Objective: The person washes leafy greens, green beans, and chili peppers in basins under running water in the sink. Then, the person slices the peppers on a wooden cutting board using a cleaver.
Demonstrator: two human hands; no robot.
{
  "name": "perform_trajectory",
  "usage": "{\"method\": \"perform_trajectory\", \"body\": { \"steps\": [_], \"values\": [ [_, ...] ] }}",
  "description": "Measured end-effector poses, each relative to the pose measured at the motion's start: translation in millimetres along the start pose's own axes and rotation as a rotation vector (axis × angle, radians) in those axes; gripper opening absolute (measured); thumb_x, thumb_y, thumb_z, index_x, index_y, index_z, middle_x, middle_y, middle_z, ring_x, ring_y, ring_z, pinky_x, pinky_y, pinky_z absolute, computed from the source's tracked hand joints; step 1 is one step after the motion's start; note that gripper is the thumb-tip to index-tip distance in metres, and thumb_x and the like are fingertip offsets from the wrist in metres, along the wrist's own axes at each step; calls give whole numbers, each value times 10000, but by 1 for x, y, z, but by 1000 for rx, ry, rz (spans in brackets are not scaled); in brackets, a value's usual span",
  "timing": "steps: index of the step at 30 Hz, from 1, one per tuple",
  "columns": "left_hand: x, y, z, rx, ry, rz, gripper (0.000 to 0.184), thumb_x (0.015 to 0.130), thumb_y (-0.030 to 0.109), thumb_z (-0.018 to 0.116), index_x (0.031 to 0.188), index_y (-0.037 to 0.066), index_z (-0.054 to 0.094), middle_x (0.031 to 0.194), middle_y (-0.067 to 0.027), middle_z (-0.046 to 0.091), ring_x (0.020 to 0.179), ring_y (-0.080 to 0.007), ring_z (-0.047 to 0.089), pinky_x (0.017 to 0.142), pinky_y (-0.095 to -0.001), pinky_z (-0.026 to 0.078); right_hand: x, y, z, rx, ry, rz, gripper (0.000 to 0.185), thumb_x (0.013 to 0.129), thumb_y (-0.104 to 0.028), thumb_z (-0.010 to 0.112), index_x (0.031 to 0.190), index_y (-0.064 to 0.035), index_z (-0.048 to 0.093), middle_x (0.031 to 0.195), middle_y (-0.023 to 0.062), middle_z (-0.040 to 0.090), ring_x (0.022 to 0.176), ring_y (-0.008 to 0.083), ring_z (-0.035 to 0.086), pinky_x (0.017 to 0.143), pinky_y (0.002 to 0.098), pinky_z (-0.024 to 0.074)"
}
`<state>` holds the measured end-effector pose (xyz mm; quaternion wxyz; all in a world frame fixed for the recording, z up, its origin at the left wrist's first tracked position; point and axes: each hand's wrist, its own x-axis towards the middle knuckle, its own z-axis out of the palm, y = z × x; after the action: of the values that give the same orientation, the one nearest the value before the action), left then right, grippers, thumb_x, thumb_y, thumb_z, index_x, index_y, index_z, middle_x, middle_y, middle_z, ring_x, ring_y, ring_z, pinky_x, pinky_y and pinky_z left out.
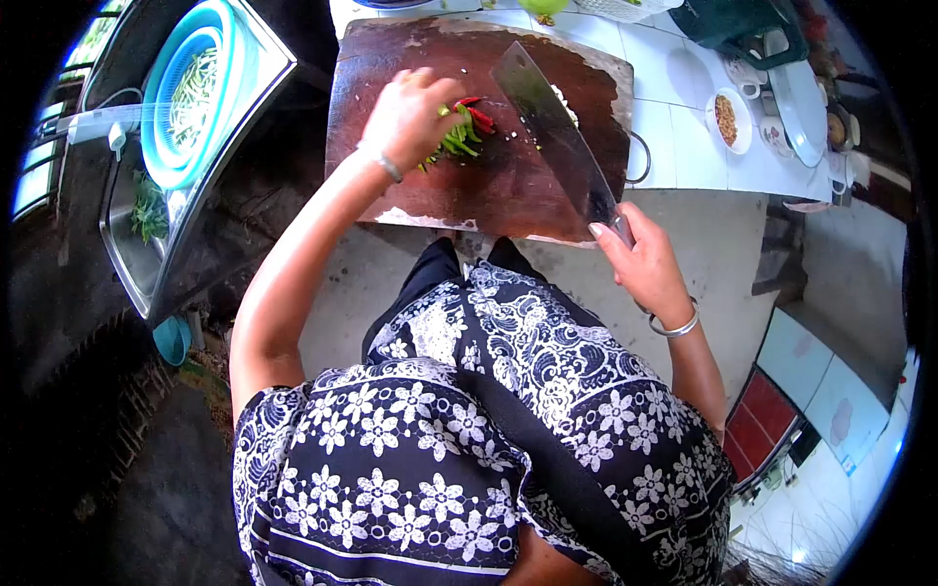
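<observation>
On the dark wooden cutting board [410,195] lies a small bunch of green chili peppers [461,143] and red chili peppers [481,119]. My left hand [414,112] is curled over the left side of this bunch, its fingertips partly hidden among the peppers. A cleaver [554,127] slants over the right half of the board, tip pointing away from me, apart from the peppers. My right hand [645,256] is closed round its handle at the board's near right edge. Small white chopped bits [565,103] lie beyond the blade, partly covered by it.
The board rests on a white tiled counter [674,127], with a metal ring handle [639,159] at its right side. A bowl of brownish bits [726,119] and a pale oval platter [799,112] stand further right. At left, a blue basin [156,166] with a colander of green pieces sits over a metal sink [132,249].
</observation>
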<state>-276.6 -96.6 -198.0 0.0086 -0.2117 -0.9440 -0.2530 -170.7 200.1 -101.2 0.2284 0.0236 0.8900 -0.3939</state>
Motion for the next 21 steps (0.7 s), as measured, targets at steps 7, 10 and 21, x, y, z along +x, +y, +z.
{"method": "perform_trajectory", "body": {
  "steps": [7, 10, 21],
  "values": [
    [24, 13, 19, 196, -257, 91, 304, 752, 189, 678, 1038, 123, 600, 995, -161, 556, 977, -339, 547, 847, -425, 442, -7, -1, -1, -3, 20, -4, 269, 875, -218, 629, 819, 9, 495, 571, 133, 403, 501, 190, 341, 477, 345, 337],
    [32, 10, 18, 215, -303, 156, 286, 745, 174, 670, 1009, 100, 591, 985, -168, 563, 948, -345, 563, 834, -420, 453, -8, 1, -2, -9, 29, -10, 261, 875, -217, 628, 827, 6, 502, 572, 129, 417, 501, 190, 346, 478, 345, 342],
    [44, 1, 29, 103, -231, 98, 286, 727, 143, 614, 976, 26, 533, 900, -205, 577, 913, -371, 570, 826, -435, 459, -6, -1, 0, 13, 15, -18, 245, 877, -212, 623, 843, 5, 513, 582, 126, 438, 510, 171, 379, 494, 327, 365]
  ]
}}
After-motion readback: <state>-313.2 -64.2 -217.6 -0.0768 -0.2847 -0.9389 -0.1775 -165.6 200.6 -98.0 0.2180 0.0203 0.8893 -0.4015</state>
